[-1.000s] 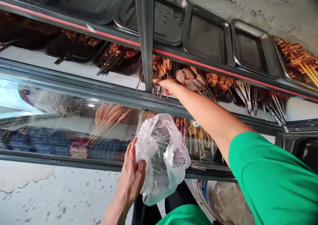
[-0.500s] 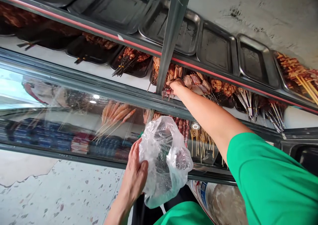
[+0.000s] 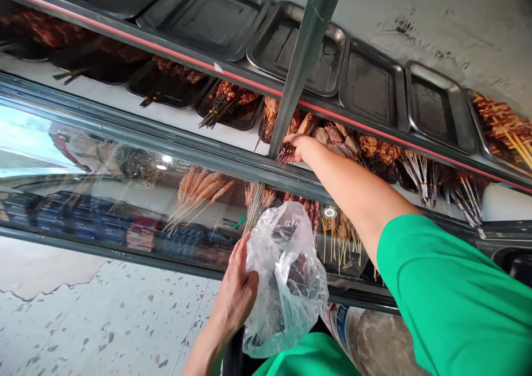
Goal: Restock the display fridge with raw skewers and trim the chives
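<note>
Skewers [image 3: 286, 154] bunched tighter — against right hand [image 3: 299, 145], seemingly gripped.

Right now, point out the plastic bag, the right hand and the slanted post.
Plastic bag [image 3: 286, 282]: head view, crumpled middle.
Right hand [image 3: 299, 144]: head view, its middle.
Slanted post [image 3: 307, 60]: head view, about mid-length.

Metal trays [image 3: 369, 88] are ranged from eleven to two o'clock, edged by a red strip [image 3: 253, 81]; behind them a smudged wall [image 3: 477, 21] is seen. Blue packs [image 3: 83, 221] are shown in the glass [image 3: 141, 190] at nine (whether mirrored cannot be told). A bucket [image 3: 342, 326] is set at five, speckled floor [image 3: 137, 320] exposed at eight.
</note>
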`<state>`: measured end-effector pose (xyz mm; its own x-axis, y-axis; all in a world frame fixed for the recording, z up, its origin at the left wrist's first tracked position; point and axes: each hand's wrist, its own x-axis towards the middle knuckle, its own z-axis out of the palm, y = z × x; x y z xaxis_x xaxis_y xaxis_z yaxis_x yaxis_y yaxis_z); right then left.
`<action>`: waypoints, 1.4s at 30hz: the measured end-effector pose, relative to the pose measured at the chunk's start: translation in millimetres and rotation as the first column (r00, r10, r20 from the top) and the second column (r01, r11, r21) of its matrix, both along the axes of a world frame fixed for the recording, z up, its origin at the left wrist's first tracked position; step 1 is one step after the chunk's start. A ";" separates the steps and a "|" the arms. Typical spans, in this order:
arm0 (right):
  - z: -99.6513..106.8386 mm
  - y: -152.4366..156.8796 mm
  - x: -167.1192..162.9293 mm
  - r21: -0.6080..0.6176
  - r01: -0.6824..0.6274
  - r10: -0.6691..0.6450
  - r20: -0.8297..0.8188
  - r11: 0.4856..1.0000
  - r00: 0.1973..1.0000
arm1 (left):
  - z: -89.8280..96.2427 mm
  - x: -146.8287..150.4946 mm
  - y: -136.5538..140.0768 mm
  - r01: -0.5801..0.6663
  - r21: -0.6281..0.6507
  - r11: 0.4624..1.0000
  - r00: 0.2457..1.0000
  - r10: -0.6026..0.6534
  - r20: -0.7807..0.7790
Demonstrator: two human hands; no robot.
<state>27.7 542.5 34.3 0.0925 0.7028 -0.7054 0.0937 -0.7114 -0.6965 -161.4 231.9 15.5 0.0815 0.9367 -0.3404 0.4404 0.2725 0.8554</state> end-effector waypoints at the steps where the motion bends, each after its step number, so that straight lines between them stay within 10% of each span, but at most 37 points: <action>1: 1.8 -0.3 0.0 -0.035 0.024 -0.024 0.010 0.999 1.000 | -0.3 0.4 0.4 -0.002 0.003 1.000 1.000 0.002 0.009; 27: 5.6 -3.3 34.8 0.063 0.143 -0.119 -0.292 0.988 0.949 | -8.3 26.2 2.7 0.121 -0.036 0.992 0.992 -0.120 0.039; 42: -0.3 13.2 43.1 0.192 0.042 0.077 -0.573 0.981 0.816 | -12.3 32.3 5.3 0.151 -0.016 0.988 0.989 -0.151 -0.003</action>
